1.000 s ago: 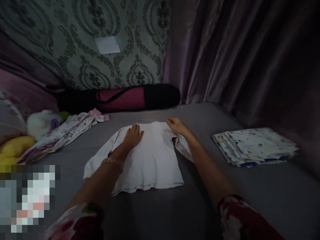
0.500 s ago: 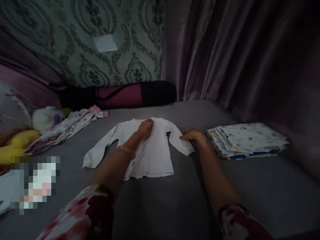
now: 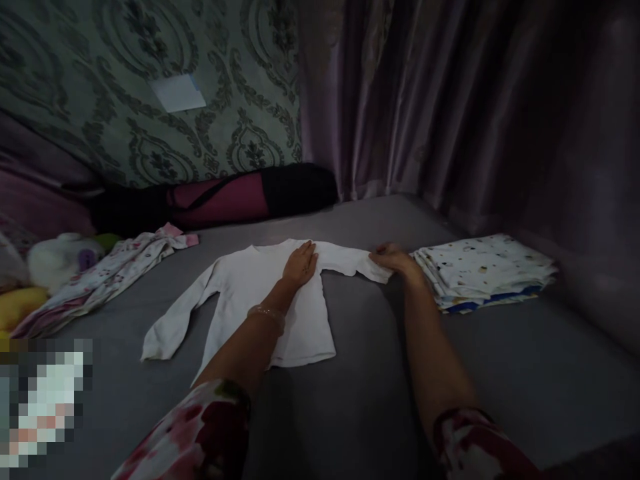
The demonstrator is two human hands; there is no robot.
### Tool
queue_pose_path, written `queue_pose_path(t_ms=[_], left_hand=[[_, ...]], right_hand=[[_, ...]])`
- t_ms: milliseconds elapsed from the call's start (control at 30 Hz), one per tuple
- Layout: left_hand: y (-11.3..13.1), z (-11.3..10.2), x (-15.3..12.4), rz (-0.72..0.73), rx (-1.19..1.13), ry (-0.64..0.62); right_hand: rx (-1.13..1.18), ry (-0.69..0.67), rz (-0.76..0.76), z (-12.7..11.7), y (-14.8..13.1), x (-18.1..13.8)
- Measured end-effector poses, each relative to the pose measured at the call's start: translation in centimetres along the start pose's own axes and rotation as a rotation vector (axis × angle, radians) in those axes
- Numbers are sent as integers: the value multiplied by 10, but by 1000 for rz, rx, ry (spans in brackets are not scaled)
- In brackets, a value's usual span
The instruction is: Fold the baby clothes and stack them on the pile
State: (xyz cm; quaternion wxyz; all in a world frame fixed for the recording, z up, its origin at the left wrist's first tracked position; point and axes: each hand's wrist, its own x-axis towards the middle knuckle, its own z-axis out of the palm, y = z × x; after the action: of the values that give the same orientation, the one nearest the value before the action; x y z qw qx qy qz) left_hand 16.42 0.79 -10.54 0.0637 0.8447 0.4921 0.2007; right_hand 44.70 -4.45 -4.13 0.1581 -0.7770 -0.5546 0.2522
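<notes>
I had the shirt (image 3: 250,280) flat on the sheet (image 3: 365,327), left of the stack (image 3: 485,263). My left hand (image 3: 301,264) lay flat near its shoulder, seemingly as an anchor, while my right hand (image 3: 395,259) pinched the cuff (image 3: 383,273), apparently for sideways tension.

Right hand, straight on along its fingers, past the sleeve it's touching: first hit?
Likely the left hand, flat on the white shirt near its shoulder; the right hand points along the sleeve toward it. Depth is unclear, so it might just miss.
</notes>
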Motion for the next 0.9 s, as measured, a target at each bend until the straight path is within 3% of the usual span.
queue_pose_path(t_ms=[167,267,367,567,767,833,900], left_hand=[[2,-2,-1,-1,16,-8],[3,-2,-2,-4,37,-14],[5,-2,-2,-22,59,-24],[7,-2,-2,-46,111,-55],[6,-1,-2,-25,97,7],[7,-1,-2,-24,74,30],[7,-1,-2,-25,52,49]], right_hand=[[110,-80,-82,-13,1,-7],[218,24,-172,-22,5,-7],[145,165,-156,-24,10,-6],[-174,213,-53,-2,1,-17],[-400,281,10,13,-18,-25],[-416,324,-38,20,-27,-24],[-397,305,-200,33,-41,-23]])
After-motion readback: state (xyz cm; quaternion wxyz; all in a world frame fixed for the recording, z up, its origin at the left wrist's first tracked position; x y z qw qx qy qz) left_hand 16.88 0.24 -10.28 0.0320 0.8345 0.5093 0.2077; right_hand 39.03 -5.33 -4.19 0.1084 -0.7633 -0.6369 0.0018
